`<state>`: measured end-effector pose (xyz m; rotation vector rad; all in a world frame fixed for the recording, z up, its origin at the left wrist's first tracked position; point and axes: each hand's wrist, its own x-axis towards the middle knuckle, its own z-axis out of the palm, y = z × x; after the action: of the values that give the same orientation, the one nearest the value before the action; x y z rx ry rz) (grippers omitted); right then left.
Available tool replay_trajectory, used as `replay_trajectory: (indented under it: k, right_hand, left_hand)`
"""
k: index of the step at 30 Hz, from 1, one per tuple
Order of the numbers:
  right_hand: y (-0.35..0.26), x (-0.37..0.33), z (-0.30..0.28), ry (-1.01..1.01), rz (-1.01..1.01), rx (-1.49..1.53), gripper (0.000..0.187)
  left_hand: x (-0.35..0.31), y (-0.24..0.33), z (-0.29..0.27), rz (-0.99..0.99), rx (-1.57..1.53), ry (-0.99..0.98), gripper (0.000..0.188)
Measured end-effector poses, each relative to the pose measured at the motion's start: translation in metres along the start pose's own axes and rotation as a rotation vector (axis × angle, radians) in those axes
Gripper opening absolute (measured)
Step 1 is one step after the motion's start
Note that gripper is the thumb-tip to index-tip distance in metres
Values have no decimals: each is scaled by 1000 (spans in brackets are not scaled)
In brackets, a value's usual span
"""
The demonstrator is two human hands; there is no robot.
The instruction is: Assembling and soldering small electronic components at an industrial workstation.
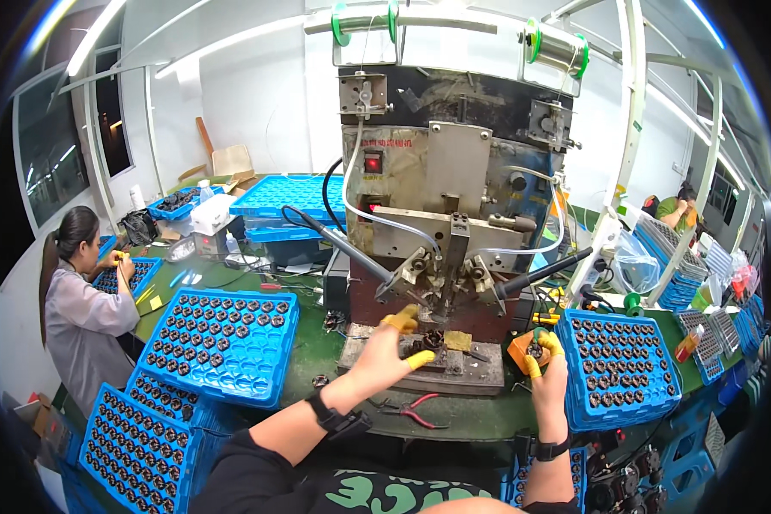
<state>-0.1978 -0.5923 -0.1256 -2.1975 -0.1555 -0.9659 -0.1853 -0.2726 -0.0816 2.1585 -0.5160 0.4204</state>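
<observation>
My left hand [385, 353], with yellow finger covers, reaches to the metal base of a bench machine [415, 171]. Its thumb and fingers are apart, and I make out nothing between them. Just right of its fingertips, a small dark round stator [433, 338] sits at the fixture, under two angled soldering irons [338, 244]. In my right hand [550, 373], also with yellow finger covers, another stator [535, 350] is pinched between thumb and fingers. That hand is raised in front of an orange block [522, 349], right of the base.
Blue trays of stators stand left [270, 377] and right [574, 411]. Red-handled pliers [415, 411] lie at the green table's near edge, near a loose stator [319, 380]. Green-flanged wire spools [561, 47] top the machine. One person [86, 300] works at left, another [681, 210] sits far right.
</observation>
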Motion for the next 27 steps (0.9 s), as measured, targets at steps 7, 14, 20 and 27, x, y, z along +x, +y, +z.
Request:
replay_trajectory:
  k: [7,14,20,27]
  right_hand:
    - [-5,1,-3,-30,-88,20,40]
    - [-10,-10,-2,69,15,163,38]
    - [-20,-53,17,219,76,289,38]
    - [-21,-58,23,167,78,255,39]
  left_hand:
    - [-45,-30,-82,-25,130,203,38]
    - [-137,-100,-180,-374,945,409,30]
    - [-178,-120,-202,-949,1003,283,43]
    - [-172,-117,-214,-895,953,321,35]
